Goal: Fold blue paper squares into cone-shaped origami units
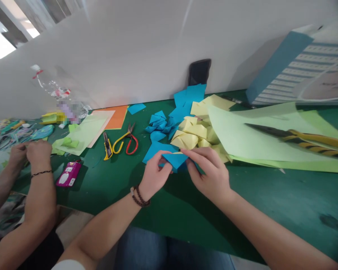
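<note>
Between my two hands is a piece of folded blue paper (175,160), held above the green table. My left hand (155,174) pinches its left side with the thumb on top. At its upper right corner, the fingertips of my right hand (210,170) are closed on the paper's edge. Just behind lie a flat blue sheet (153,151), a heap of folded blue paper pieces (160,125) and a pile of folded pale yellow paper pieces (194,133). Some of the blue paper's underside is hidden by my fingers.
Yellow-and-red scissors (126,141) and a yellow cutter (107,146) lie left. Large black-and-yellow shears (304,140) rest on green sheets (236,138) at right. A phone (199,72) leans on the partition. A co-worker's hands (38,153) work far left, near a purple packet (69,173).
</note>
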